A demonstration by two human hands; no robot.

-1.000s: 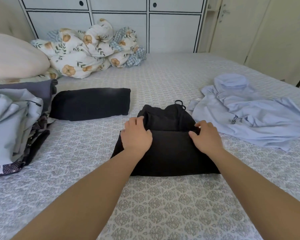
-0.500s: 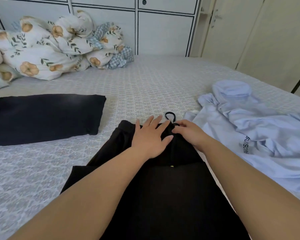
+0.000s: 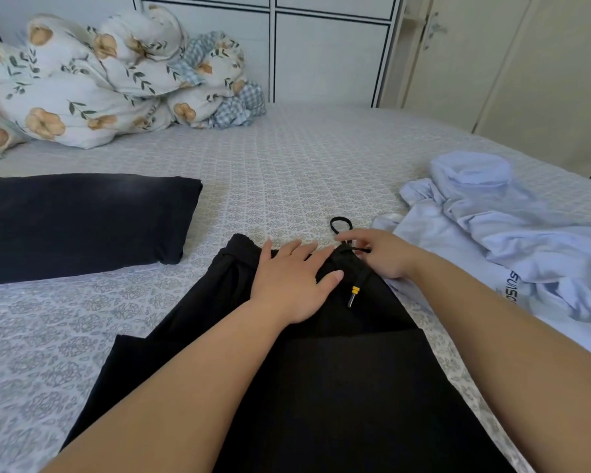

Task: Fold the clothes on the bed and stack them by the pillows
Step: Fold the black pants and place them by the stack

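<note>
Head view looks down along both forearms to a pair of black trousers (image 3: 321, 387) spread on the bed (image 3: 304, 172), waistband pointing away from the person. The lower part of the garment is doubled over itself, its folded edge running across just below the hands.

The left hand (image 3: 294, 278) lies flat on the waistband, fingers straight and slightly fanned, thumb out to the side, pressing the cloth down. The right hand (image 3: 379, 254) sits just beside it at the waistband's far corner, fingers bent toward the black drawstring (image 3: 354, 249); they seem to pinch the cord near the knot, though blur keeps me from being sure of the exact grip. One loop of the cord curls out onto the sheet past the waistband, and a loose end with a yellow-banded tip (image 3: 354, 295) hangs down over the black fabric between the two hands.

To the left, well apart from the trousers, a folded dark garment (image 3: 82, 220) lies flat on the patterned sheet. To the right, a crumpled pale blue hoodie (image 3: 509, 240) sprawls unfolded, its near edge touching the trousers by the right wrist; dark lettering shows on it. At the far left a bunched floral duvet (image 3: 99, 83) sits against white cupboards (image 3: 321, 52).
</note>
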